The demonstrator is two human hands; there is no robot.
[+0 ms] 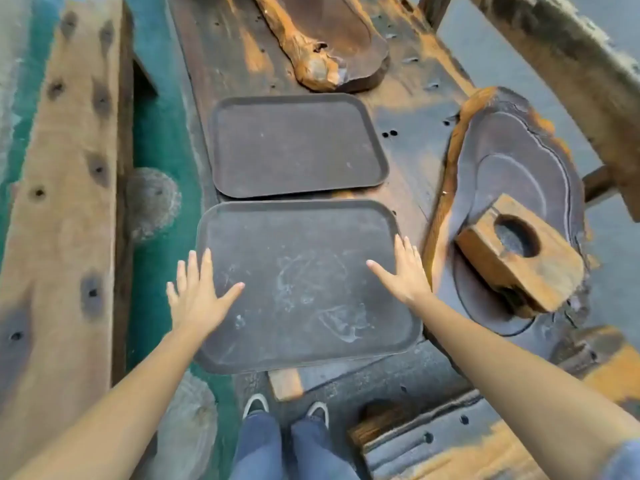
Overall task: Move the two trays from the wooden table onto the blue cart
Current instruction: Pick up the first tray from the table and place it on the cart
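Now, from the head view, we reach for the near tray (304,289), which lies on the wooden table (408,140) just short of the far tray (298,145). Best to hook fingers under both short rims and lift it level. Our left hand (197,292) and right hand (403,270) are spread flat, fingers open, grasping nothing, arms outstretched. No blue cart shows.

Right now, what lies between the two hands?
Only the near tray: in the head view its bare, scuffed surface spans from the left hand to the right hand, nothing resting on it.
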